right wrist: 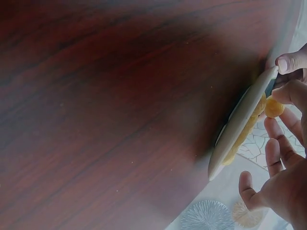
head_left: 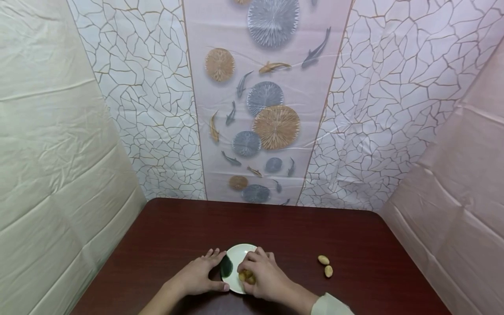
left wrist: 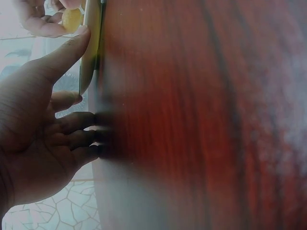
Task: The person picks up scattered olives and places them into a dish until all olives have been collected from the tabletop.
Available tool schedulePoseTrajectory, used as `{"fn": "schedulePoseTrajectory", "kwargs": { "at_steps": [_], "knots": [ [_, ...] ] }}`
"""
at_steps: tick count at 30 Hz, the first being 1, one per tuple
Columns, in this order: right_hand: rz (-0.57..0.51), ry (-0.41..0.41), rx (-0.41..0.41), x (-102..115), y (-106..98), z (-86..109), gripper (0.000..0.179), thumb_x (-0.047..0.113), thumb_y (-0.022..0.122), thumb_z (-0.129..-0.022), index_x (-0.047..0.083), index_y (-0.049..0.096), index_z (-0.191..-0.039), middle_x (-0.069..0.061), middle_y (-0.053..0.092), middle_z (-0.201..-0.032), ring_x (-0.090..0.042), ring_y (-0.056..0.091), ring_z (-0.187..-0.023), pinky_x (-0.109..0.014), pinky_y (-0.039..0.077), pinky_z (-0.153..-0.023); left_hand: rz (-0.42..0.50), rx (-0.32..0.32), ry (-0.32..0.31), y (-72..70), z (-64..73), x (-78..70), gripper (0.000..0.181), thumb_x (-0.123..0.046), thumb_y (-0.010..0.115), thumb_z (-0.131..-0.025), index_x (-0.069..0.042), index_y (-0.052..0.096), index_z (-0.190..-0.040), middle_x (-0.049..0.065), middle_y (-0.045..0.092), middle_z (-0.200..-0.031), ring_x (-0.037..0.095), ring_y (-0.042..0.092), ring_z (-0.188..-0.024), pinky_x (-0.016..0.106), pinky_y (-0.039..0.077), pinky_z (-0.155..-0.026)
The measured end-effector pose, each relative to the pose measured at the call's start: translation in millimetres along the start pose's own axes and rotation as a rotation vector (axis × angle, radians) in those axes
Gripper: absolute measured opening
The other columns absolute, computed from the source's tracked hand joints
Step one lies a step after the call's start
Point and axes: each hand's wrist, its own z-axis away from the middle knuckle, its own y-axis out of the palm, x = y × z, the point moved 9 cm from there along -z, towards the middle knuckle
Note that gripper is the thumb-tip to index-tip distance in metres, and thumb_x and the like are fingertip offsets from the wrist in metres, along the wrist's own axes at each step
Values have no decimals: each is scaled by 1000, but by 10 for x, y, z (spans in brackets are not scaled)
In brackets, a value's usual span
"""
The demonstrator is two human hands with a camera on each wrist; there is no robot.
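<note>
A small white plate [head_left: 237, 253] lies on the table, with a dark green patch [head_left: 226, 266] at its left side; whether that is a print or a separate thing I cannot tell. Several small yellow fruit-like pieces [right wrist: 240, 141] sit on the plate. Over it, my right hand [head_left: 264, 274] pinches one yellow fruit-like piece [right wrist: 275, 107] between thumb and fingers. My left hand [head_left: 198, 274] is spread at the plate's left edge. Its thumb [left wrist: 72, 48] touches the rim, and the other fingers reach towards the table beside it.
Two pale yellow oval pieces, a rear one [head_left: 323, 260] and a front one [head_left: 328, 271], lie on the dark red-brown table [head_left: 177, 227] to the right. A patterned cloth [head_left: 252, 166] hangs behind the table, with plain cloth on both sides.
</note>
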Motion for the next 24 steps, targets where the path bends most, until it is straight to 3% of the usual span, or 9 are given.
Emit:
{"fn": "schedulePoseTrajectory", "kwargs": {
  "at_steps": [13,24],
  "knots": [
    [-30,26,13,-30,-66,34,27,29,91,-89,27,80,-114,14,68,-115,-5,48,-106,-43,44,-92,0,-2,4,-5,8,-10,109,-68,84,-89,-7,44,-170,29,38,-175,55,34,-164,81,36,-123],
    [-56,30,-39,-87,-233,140,30,30,92,-89,26,80,-116,14,69,-117,-4,48,-104,-44,43,-91,-1,10,-10,-4,-1,-15,110,-68,85,-88,-6,44,-169,28,38,-175,54,34,-164,80,36,-123]
  ]
}}
